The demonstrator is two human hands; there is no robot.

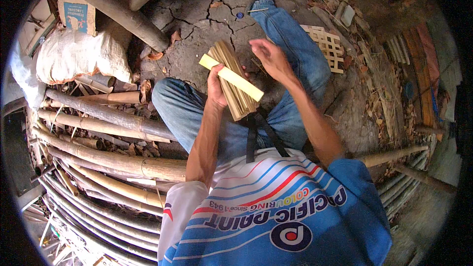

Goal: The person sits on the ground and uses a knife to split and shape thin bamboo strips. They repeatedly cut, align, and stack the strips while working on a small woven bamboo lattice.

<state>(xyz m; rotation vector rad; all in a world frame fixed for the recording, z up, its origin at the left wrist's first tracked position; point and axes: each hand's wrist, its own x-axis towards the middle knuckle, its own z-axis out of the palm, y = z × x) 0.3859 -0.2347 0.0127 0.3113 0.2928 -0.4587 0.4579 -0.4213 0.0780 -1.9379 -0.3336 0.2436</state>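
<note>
In the head view, the left hand (217, 87) was closed around a bundle of thin strips (233, 93) and a wider pale yellow strip (239, 81) that lay slantwise across it. Both were held above the person's lap, between the jeans-clad legs (175, 101). The right hand (272, 59), slightly blurred, was raised to the right of the bundle, apart from it, with its fingers loosely spread. A woven lattice (327, 44) lay beyond the right leg, on cracked ground (194, 5) that also bore a blue cap (240, 15). To the left were bamboo poles (118, 160) and, farther up, a white sack (81, 58).
</note>
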